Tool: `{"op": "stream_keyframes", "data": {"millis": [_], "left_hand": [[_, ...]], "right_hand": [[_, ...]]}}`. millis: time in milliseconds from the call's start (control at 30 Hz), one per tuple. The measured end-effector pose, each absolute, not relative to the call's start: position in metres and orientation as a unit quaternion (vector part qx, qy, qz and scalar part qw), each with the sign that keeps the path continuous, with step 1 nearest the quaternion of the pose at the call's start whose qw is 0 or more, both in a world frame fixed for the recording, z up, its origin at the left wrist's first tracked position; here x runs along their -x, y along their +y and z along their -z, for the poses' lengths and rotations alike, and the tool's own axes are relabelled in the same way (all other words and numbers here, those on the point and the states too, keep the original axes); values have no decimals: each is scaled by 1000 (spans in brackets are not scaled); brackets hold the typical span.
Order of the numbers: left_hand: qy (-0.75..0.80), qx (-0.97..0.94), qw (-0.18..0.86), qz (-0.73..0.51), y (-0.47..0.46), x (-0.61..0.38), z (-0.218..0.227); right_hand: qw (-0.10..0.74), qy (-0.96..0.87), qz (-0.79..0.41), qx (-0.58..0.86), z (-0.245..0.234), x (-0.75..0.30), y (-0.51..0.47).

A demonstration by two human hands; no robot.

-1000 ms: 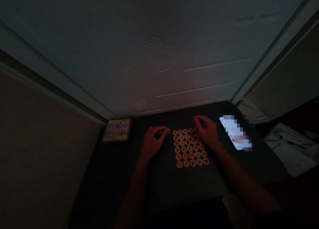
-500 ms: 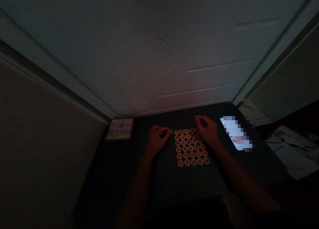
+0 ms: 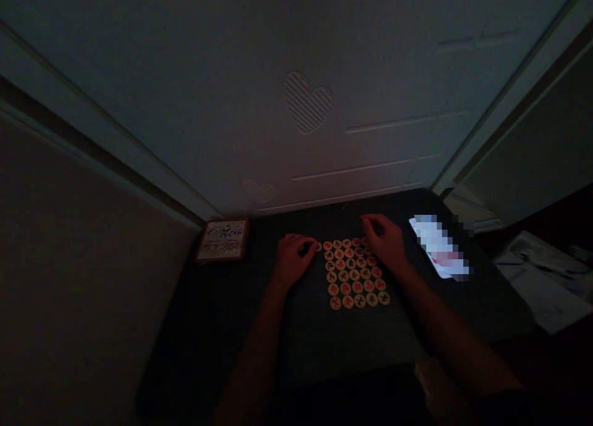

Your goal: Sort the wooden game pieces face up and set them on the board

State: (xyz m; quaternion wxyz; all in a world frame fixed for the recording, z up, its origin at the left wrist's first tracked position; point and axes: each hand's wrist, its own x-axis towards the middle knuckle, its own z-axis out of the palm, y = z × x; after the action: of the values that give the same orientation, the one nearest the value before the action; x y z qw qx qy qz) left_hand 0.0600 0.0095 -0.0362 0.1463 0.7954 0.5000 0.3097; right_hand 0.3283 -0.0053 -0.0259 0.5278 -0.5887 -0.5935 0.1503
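Round wooden Chinese chess pieces [image 3: 354, 275], with red and black characters, lie in a close grid of rows on a dark table [image 3: 319, 346]. My left hand [image 3: 295, 256] is closed in a pinch on one chess piece [image 3: 318, 246] at the left end of the top row, just beside its neighbour. Over the grid's top right corner, my right hand [image 3: 385, 238] is curled with the fingertips drawn together; it partly covers the pieces there. Whether anything is between those fingers is too dark to make out.
A flat box [image 3: 221, 241] with a printed lid lies at the table's back left. On the right rests a lit phone [image 3: 438, 247], its screen blurred. A pale panel [image 3: 222, 123] with heart reliefs rises behind the table. Papers [image 3: 544, 284] lie lower right, beyond the edge.
My left hand's pinched piece has shifted very slightly right, closer to the top row. My right hand stays in nearly the same place.
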Motion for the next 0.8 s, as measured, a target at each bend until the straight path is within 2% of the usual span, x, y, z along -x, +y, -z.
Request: {"op": "stream_keyframes", "data": {"millis": [800], "left_hand": [[493,-793,146,-328,7,-43,34]], "right_hand": [[534,-592,-146,586,27,-331,-4]]}}
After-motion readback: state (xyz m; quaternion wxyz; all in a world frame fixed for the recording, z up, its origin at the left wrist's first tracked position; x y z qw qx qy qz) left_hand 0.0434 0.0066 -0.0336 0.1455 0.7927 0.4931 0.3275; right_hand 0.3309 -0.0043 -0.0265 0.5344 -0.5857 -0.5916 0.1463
